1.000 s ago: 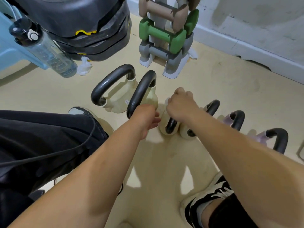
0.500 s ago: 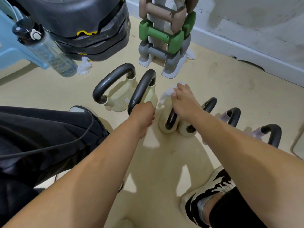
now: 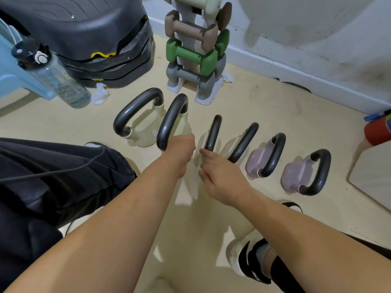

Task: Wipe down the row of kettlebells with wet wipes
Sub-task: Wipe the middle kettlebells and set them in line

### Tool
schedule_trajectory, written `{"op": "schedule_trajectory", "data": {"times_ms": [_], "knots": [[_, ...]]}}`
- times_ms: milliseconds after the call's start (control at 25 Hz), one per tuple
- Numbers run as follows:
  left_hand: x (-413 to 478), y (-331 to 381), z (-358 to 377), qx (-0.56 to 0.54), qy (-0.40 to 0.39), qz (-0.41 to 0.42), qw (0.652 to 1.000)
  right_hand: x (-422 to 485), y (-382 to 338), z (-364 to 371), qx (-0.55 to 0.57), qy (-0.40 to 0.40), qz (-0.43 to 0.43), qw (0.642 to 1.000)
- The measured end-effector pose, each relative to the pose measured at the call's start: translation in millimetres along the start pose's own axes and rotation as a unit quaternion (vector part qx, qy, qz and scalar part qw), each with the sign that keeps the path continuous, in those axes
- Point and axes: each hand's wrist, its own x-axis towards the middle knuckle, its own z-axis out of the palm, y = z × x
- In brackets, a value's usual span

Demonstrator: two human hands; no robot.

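Down on the floor, six kettlebells stand in a row running from left to right. Two large cream ones sit at the left end, the first cream kettlebell and the second cream kettlebell, each with a thick dark handle. Next come the third kettlebell and the fourth kettlebell, both pale and blurred, then two mauve ones, the fifth kettlebell and the sixth kettlebell.

The left hand is closed in a fist at the near end of the second kettlebell's handle; whether its fingers actually grip the handle cannot be told, since they are hidden behind the hand. The right hand reaches to the near side of the third kettlebell, its fingers loosely curled together against the pale body, with something pale and blurred under them that may be a wet wipe, too smeared to confirm.

Behind the row stands a dumbbell rack near the wall. A clear water bottle leans at the left, with a crumpled white wipe just beside it
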Motion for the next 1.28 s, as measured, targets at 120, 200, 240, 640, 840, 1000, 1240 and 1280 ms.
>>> {"op": "schedule_trajectory", "data": {"times_ms": [120,200,240,640,840,1000,1240,1280], "knots": [[-2,0,-3,-0.047,-0.096,0.005,0.994,38,-25,-48,0.379,0.108,0.238,0.888],[-9,5,-7,-0.073,-0.154,0.016,0.985,56,-24,-77,0.507,0.076,0.381,0.770],[-14,9,-9,-0.082,-0.177,0.027,0.980,60,-20,-86,0.514,0.045,0.399,0.758],[-2,30,-18,-0.209,-0.040,0.031,0.977,87,26,-103,0.551,0.150,0.369,0.733],[-1,61,-8,0.065,0.174,0.242,0.952,93,58,-105,0.493,0.191,0.401,0.748],[-15,55,14,0.237,0.103,0.327,0.909,100,52,-84,0.454,0.130,0.414,0.779],[-9,-9,39,0.172,-0.046,0.233,0.956,102,62,-79,0.424,0.105,0.397,0.807],[-2,-15,39,0.151,-0.010,0.243,0.958,103,62,-80,0.407,0.101,0.384,0.823]]}}
